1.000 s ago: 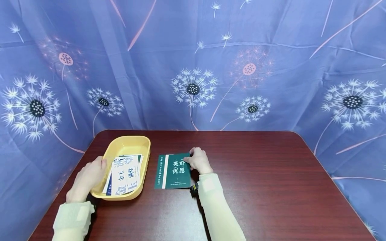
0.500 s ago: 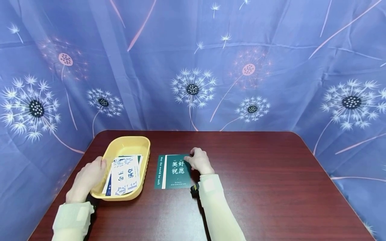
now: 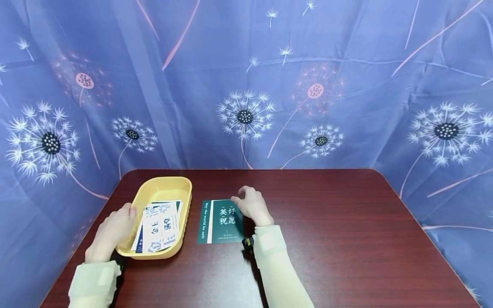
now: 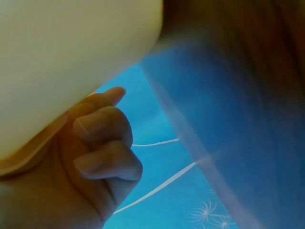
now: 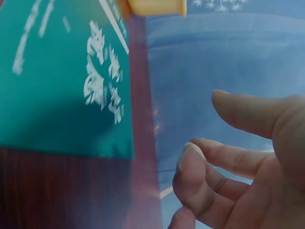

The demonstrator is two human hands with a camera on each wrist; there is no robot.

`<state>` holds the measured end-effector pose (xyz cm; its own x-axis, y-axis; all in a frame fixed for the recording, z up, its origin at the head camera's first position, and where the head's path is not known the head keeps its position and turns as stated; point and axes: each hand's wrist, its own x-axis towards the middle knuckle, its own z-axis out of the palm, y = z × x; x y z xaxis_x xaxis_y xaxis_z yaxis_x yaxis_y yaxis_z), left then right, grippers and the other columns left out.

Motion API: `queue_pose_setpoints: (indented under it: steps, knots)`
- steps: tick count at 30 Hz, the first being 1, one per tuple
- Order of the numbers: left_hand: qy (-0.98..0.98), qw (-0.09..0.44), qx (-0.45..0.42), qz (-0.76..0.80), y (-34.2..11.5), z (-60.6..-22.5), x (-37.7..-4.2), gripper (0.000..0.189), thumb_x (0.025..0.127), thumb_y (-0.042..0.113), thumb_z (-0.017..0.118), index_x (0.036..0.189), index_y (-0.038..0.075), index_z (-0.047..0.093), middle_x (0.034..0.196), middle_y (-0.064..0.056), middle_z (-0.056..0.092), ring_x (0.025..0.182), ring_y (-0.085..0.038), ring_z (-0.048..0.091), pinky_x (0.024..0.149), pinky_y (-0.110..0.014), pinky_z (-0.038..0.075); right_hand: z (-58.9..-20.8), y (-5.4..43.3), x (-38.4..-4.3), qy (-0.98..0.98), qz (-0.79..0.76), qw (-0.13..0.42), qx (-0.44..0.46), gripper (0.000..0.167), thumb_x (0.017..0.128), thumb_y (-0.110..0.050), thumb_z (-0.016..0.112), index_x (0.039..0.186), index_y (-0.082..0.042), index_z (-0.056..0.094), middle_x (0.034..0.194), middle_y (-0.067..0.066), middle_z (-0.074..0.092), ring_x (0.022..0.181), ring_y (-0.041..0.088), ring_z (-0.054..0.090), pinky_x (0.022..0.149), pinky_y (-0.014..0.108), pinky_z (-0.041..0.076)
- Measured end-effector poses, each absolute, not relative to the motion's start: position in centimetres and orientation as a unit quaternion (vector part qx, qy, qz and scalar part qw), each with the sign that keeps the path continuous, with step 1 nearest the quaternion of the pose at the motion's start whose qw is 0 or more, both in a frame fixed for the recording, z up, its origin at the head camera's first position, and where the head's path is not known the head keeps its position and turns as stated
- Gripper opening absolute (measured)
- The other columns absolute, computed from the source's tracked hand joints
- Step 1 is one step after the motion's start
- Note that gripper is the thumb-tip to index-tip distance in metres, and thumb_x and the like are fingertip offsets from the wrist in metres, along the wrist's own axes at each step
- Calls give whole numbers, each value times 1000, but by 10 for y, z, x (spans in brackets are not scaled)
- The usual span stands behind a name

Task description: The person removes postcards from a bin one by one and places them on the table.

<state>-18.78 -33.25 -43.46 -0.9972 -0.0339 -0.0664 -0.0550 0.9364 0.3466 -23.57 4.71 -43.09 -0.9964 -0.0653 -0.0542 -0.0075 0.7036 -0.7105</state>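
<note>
In the head view a yellow plastic basket [image 3: 164, 186] stands at the table's left, with several printed cards [image 3: 161, 229] lying in it, a white one with blue characters on top. My left hand [image 3: 111, 233] grips its left side; the left wrist view has fingers [image 4: 106, 125] curled beneath the pale basket wall [image 4: 71, 62]. A dark green card [image 3: 227, 231] with white characters lies flat on the table, right of the basket. Just over its right edge is my right hand [image 3: 252, 207]. From the right wrist, thumb and fingers appear parted, holding nothing, apart from the green card [image 5: 57, 100].
The dark red-brown wooden table [image 3: 339, 231] stretches to the right of the right arm. A blue curtain with dandelion prints [image 3: 246, 51] hangs behind the table and along both sides.
My right hand has let go of the green card and lifted slightly, its thumb and fingers now apart. Card, basket and left hand stay put; the head view has shifted a little.
</note>
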Motion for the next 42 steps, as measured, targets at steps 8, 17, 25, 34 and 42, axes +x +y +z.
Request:
queue_pose_setpoints:
  steps: [8, 17, 25, 34, 42]
  knots:
    - [983, 20, -18, 180, -329, -433, -194, 45, 106, 29, 26, 119, -10, 45, 94, -32, 57, 80, -45, 60, 66, -56, 44, -418, 44, -230, 913, -393, 46, -96, 40, 94, -34, 65, 124, -8, 61, 105, 7, 64, 87, 22, 59, 80, 42, 48]
    - [984, 24, -18, 174, -337, -437, -180, 43, 107, 28, 27, 116, -10, 46, 92, -33, 57, 78, -46, 60, 63, -56, 44, -419, 32, -216, 908, -390, 57, -143, 37, 93, -33, 67, 123, -11, 62, 96, 0, 65, 84, 13, 59, 75, 34, 48]
    - [985, 18, -15, 172, -336, -436, -185, 44, 107, 27, 27, 116, -11, 46, 93, -35, 57, 79, -47, 60, 66, -58, 44, -409, 19, -209, 903, -391, 53, -171, 35, 93, -30, 67, 122, -12, 62, 84, -3, 61, 69, 10, 56, 64, 28, 46]
    - [984, 24, -16, 176, -334, -437, -189, 45, 107, 27, 27, 118, -12, 45, 96, -36, 56, 80, -47, 60, 66, -58, 44, -400, -6, -189, 912, -345, 14, -221, 36, 94, -33, 66, 122, -11, 63, 103, 2, 62, 86, 12, 55, 77, 26, 47]
    - [983, 43, -20, 179, -335, -436, -189, 48, 107, 31, 25, 121, -12, 42, 97, -36, 56, 79, -44, 59, 66, -57, 45, -398, -54, -164, 919, -255, -43, -297, 34, 95, -31, 63, 122, -10, 63, 113, 1, 63, 102, 10, 59, 89, 21, 45]
